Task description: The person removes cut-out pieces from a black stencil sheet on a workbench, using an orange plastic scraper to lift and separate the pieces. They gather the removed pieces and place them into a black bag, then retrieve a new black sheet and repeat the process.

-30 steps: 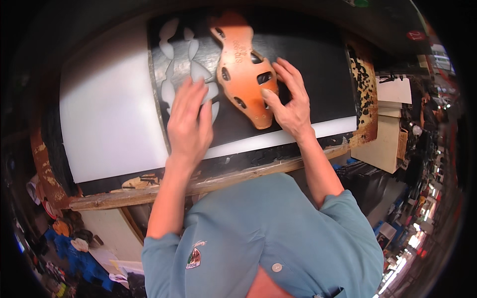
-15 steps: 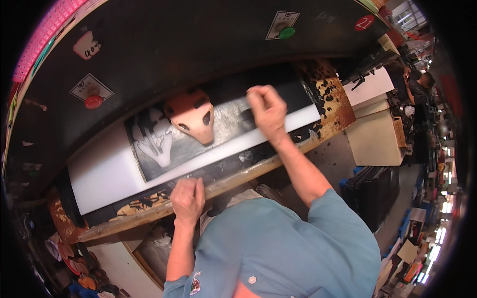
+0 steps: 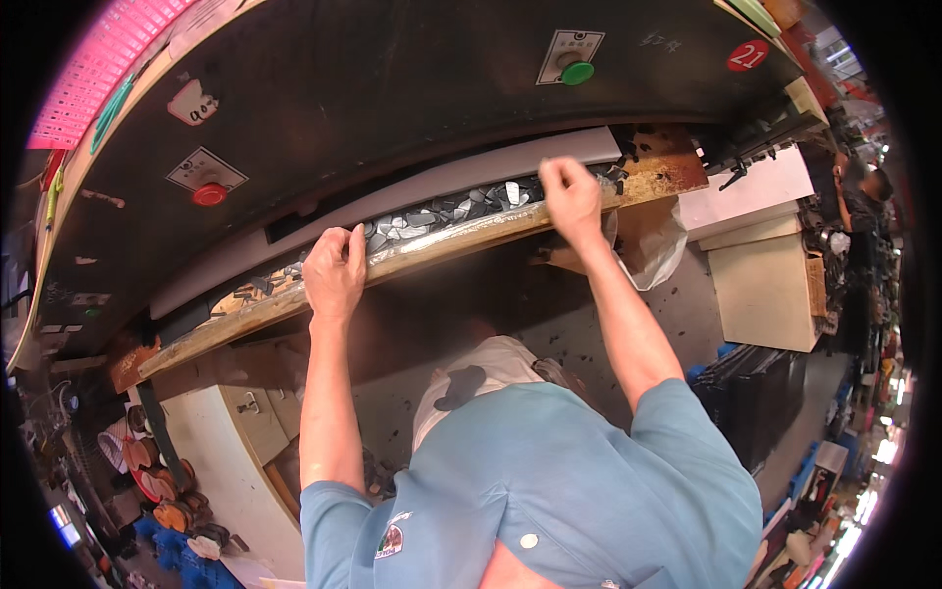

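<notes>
Now | left hand (image 3: 334, 270) grasping bench edge (image 3: 442, 245) | right hand (image 3: 572, 194) clenched, arm outstretched

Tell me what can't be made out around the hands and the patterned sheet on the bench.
- Patterned sheet, head view: seen edge-on at a steep angle, so its cut pattern is unreadable.
- Left hand: fingers curl over the wooden bench edge, hiding their tips.
- Right hand: closed fist; whatever it pinches is too small to tell.

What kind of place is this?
Probably a workshop or factory. A big dark machine has red and green buttons, the worn wooden bench edge holds cut scraps, and stacks of orange pieces sit below.
</notes>
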Demonstrator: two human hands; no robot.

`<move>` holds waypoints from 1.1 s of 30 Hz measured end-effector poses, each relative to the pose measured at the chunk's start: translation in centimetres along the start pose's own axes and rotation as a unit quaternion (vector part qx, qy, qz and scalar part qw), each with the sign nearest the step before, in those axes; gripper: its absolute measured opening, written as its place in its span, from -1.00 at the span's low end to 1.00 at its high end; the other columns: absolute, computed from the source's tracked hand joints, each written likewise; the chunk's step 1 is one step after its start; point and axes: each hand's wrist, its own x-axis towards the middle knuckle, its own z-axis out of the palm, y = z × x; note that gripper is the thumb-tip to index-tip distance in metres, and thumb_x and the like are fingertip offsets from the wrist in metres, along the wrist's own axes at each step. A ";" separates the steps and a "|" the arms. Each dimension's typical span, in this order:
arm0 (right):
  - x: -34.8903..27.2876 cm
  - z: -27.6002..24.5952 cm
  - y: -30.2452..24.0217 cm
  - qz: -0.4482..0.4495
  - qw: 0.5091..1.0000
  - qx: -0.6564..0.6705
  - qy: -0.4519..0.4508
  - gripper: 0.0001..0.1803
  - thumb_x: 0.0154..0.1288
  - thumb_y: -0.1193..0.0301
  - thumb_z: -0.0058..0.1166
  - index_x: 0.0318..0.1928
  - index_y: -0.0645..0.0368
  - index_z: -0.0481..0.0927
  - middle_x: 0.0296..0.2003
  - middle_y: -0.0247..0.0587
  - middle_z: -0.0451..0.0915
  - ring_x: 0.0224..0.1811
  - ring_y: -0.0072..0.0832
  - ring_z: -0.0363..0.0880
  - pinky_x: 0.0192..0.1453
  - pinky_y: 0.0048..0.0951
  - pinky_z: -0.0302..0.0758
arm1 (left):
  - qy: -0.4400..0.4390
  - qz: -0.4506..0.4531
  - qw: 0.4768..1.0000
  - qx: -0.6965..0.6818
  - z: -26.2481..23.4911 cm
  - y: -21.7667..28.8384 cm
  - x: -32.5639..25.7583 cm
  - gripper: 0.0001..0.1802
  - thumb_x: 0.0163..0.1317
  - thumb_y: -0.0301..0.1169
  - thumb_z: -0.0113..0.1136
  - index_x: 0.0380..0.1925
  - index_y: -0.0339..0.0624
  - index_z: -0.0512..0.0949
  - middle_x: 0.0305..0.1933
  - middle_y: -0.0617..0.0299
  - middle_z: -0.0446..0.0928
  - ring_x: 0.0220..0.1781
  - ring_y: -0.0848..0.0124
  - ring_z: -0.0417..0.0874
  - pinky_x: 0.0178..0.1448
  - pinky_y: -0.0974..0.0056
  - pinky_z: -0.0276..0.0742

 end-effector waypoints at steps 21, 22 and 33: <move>-1.5 -1.2 2.5 -0.268 0.957 -0.053 -0.094 -0.92 0.34 0.55 0.37 -0.18 0.25 0.80 -0.41 -0.17 0.67 -0.34 -0.25 0.56 -0.17 -0.27 0.51 | -0.028 -0.048 0.998 -0.008 0.3 0.4 -0.5 -0.70 0.34 -0.31 0.50 -0.46 -0.26 0.65 -0.42 0.14 0.60 -0.44 0.22 0.62 -0.28 0.15 0.53; -1.4 -1.2 2.3 -0.279 0.954 -0.051 -0.095 -0.92 0.34 0.56 0.37 -0.18 0.26 0.80 -0.41 -0.16 0.67 -0.34 -0.25 0.56 -0.17 -0.27 0.51 | -0.014 -0.037 0.999 -0.018 0.3 0.4 -0.3 -0.70 0.34 -0.33 0.51 -0.46 -0.28 0.63 -0.43 0.14 0.58 -0.46 0.25 0.59 -0.29 0.18 0.51; -2.4 -2.3 -0.3 0.121 0.983 0.058 -0.122 -0.83 0.50 0.40 0.35 -0.13 0.27 0.82 -0.38 -0.41 0.72 -0.31 -0.68 0.60 -0.17 -0.58 0.52 | -0.048 -0.004 0.999 -0.011 0.0 1.8 -1.0 -0.75 0.21 -0.42 0.53 -0.48 -0.21 0.59 -0.39 0.12 0.59 -0.34 0.08 0.66 -0.24 0.03 0.58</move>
